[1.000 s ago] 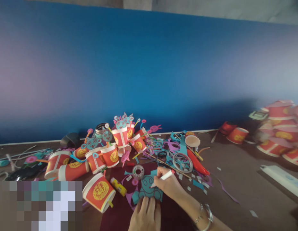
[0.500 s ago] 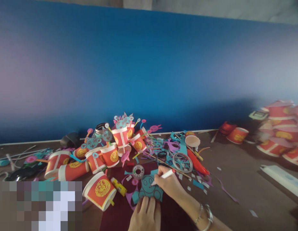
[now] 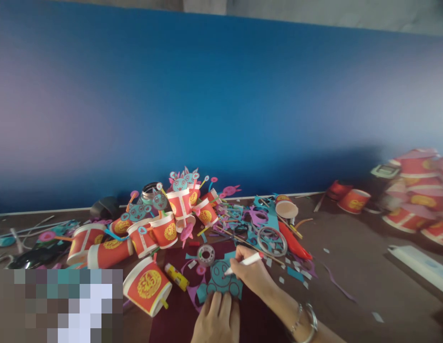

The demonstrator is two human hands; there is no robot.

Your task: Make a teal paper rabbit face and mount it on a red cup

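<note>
My right hand point(image 3: 250, 271) pinches a white marker pen point(image 3: 248, 262), its tip touching a teal paper point(image 3: 226, 288). Dark outlines of a round head with two eyes and a body are drawn on that paper. Pressing on the paper's near edge, my left hand point(image 3: 217, 319) lies flat with fingers stretched out side by side. Both rest above a dark maroon sheet point(image 3: 257, 319). Just past the paper is a roll of tape point(image 3: 206, 256). A yellow glue stick point(image 3: 177, 277) lies to the left, near a tipped red paper cup point(image 3: 148, 286).
Several decorated red cups point(image 3: 180, 205) with paper faces crowd the left. Paper scraps point(image 3: 239, 216), a large tape ring point(image 3: 272, 240) and a red tool point(image 3: 293, 240) lie beyond my hands. At right are a white power strip point(image 3: 421, 267) and stacked cups point(image 3: 417, 195).
The pen has tilted slightly in my right hand, its tip still on the drawing's face. My left hand stays in place.
</note>
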